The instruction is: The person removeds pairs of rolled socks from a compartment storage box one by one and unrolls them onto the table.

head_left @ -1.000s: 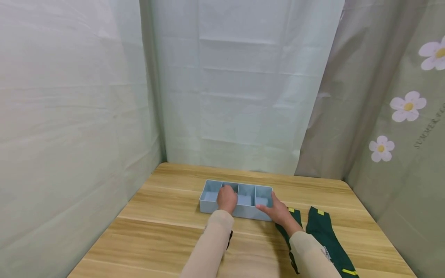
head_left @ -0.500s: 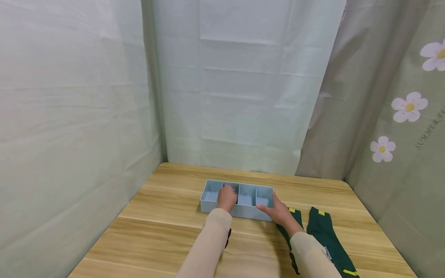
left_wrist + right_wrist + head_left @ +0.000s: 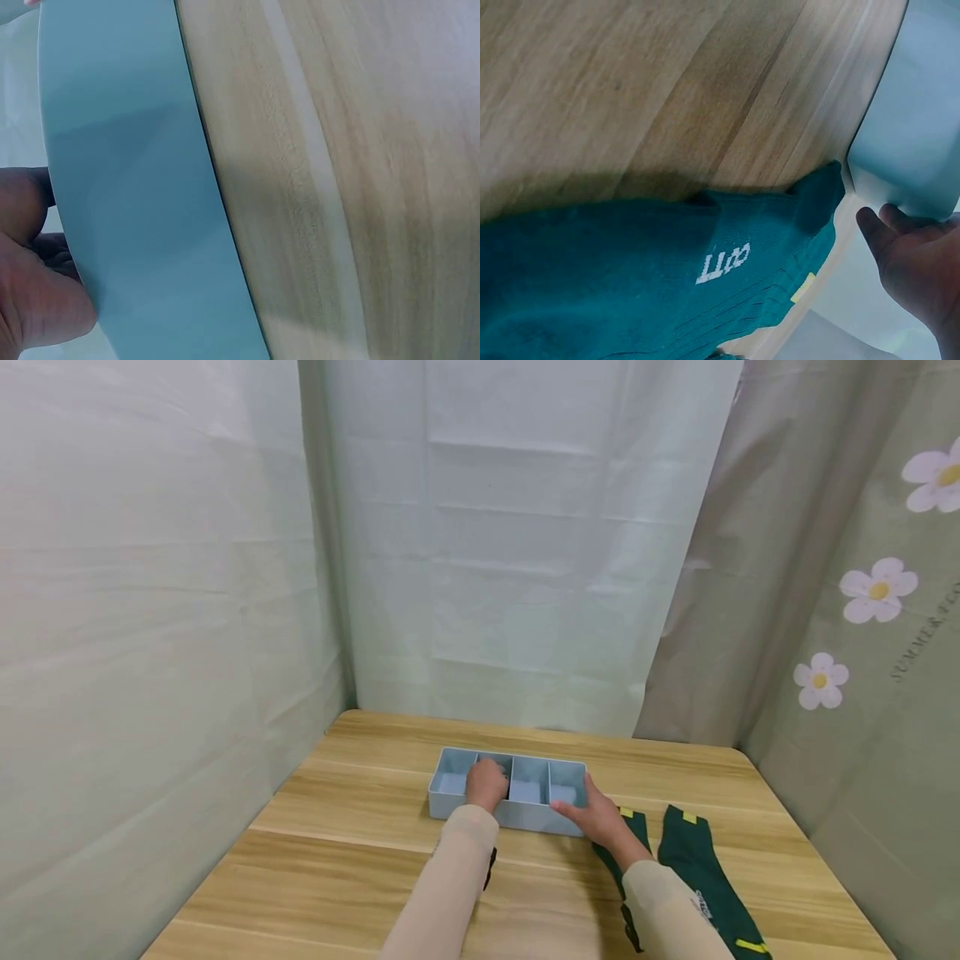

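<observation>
Two hands (image 3: 486,785) (image 3: 598,820) at the divided box (image 3: 536,817), left partly inside.

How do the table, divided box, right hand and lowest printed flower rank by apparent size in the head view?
1. Table
2. Divided box
3. Right hand
4. Lowest printed flower

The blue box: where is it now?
In the head view, the box stands on the table, left of the green socks, the right hand at its right end.
</observation>
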Demonstrator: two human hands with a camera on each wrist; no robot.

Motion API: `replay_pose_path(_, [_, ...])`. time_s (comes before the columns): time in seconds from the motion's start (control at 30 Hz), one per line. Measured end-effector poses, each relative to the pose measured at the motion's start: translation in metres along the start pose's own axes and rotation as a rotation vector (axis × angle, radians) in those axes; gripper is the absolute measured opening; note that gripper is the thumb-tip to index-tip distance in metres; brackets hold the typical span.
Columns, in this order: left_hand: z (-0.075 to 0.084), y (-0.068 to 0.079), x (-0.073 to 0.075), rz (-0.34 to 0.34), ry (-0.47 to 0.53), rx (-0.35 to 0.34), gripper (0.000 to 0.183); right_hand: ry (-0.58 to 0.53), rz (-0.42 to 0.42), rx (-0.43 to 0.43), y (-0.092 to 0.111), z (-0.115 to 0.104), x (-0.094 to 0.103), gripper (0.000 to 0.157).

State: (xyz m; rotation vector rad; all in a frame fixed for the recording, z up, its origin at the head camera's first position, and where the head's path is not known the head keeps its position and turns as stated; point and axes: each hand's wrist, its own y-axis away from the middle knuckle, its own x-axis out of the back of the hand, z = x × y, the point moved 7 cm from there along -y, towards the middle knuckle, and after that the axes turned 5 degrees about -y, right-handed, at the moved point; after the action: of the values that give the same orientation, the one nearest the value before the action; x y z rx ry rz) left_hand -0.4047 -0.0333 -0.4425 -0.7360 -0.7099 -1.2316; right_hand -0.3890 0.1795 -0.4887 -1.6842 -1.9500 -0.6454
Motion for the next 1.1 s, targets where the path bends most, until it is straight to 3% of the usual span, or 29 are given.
replay_pose_path(0.23, [-0.004,-0.001,-0.005,-0.042,-0.039,0.025,0.019,-0.016,-0.008,-0.001,0.001,0.000,-0.003,0.104])
replay_pose_path(0.37, [-0.006,0.000,-0.002,0.024,0.015,0.006,0.018,-0.021,-0.010,-0.005,0.001,0.000,-0.003,0.105])
replay_pose_path(0.6, [-0.008,0.001,0.002,0.149,0.137,-0.042,0.036,-0.019,-0.016,-0.010,0.001,0.001,-0.002,0.105])
replay_pose_path(0.77, [-0.010,0.000,0.006,0.222,0.198,-0.038,0.020,-0.008,-0.013,-0.007,0.002,-0.001,-0.001,0.109])
replay_pose_path(0.9, [-0.009,-0.001,0.008,0.212,0.211,-0.047,0.021,-0.007,-0.012,-0.010,0.001,-0.003,0.000,0.116])
replay_pose_path(1.1, [-0.006,-0.002,0.002,0.097,0.207,-0.094,0.040,-0.006,-0.006,-0.026,0.000,-0.003,0.001,0.118])
